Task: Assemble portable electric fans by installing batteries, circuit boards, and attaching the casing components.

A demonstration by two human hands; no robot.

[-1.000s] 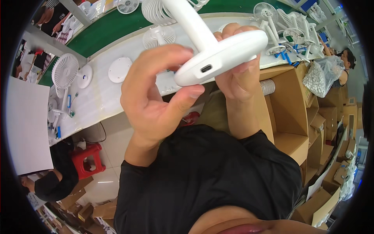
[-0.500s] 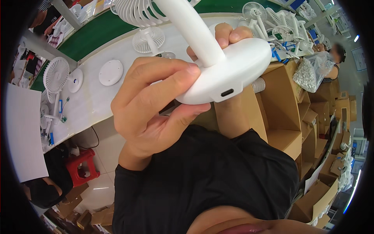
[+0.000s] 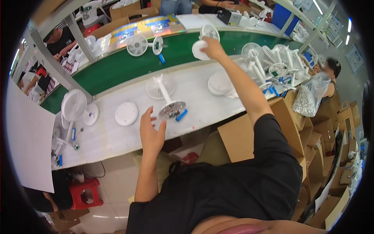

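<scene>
1. Right hand [image 3: 213, 46] stretched far out to the top middle of the frame, over the green belt [image 3: 117, 68].
2. Closed around a small white fan [image 3: 209, 32], with fingers wrapped near its round foot.
3. Looked like the step of putting that fan down on the belt; could not tell if the foot was touching the belt yet.
4. Pointed foot to the lower left and round head to the upper right, so the long line of the fan ran up the frame with a small lean to the right. Head faced the camera.
5. Next move would likely call for a flat, steady foot on the belt and then loose fingers, so as not to tip the fan.
6. Left hand [image 3: 152, 132] hung just below the middle of the frame, fingers spread apart, holding nothing.
7. Reached toward a second fan [image 3: 165, 97] on the white bench [image 3: 113, 136], close but not touching.
8. Lay on its side, head toward the top of the frame and open foot toward the bottom right, next to a blue bit [image 3: 181, 115].
9. Sat left of it: a white disc [image 3: 126, 113].
</scene>
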